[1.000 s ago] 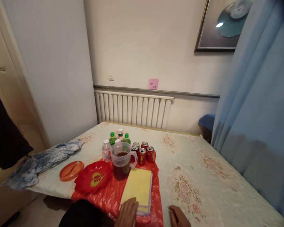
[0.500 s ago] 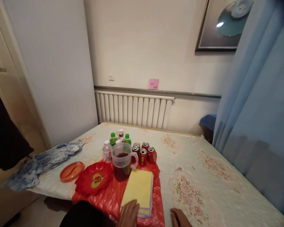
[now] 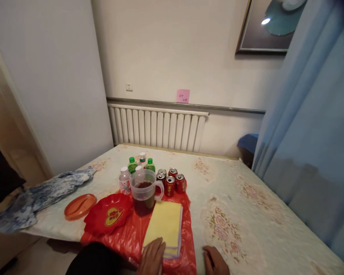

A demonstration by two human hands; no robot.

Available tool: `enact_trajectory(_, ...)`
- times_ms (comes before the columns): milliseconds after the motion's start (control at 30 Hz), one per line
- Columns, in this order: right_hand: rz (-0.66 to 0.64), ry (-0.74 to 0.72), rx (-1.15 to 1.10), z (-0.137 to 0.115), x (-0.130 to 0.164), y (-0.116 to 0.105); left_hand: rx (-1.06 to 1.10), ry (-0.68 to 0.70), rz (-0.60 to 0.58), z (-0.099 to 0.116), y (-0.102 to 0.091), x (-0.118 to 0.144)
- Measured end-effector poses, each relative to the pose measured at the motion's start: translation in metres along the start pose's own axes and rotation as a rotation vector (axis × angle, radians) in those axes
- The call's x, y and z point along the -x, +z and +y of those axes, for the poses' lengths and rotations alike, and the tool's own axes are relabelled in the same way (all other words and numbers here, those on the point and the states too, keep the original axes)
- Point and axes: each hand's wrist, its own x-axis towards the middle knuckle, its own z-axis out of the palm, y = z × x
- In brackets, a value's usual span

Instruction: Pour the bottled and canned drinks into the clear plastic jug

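Head view: left hand [image 3: 152, 259] fingers together, flat on yellow cloth stack [image 3: 164, 226]; pink note [image 3: 183, 96] writing unreadable.

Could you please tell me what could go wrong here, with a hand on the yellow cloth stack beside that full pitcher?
The left hand rests on the yellow cloth stack, whose far edge lies close to the lidless pitcher of dark liquid; pushing it could tip the pitcher. The red plastic sheet overhangs the table edge, so tugging it might topple the cans.

Dim warm light, stretched edges
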Motion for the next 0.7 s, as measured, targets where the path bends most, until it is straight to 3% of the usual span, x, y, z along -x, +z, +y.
enact_trajectory(433, -0.126, 0.167, -0.012, -0.02, -0.008, -0.011, 0.229, -0.118, -0.134, 0.003, -0.013, -0.025)
enact_trajectory(700, -0.212, 0.313, -0.142, -0.034, -0.02, -0.015, 0.564, -0.334, -0.342, 0.013, -0.045, -0.074)
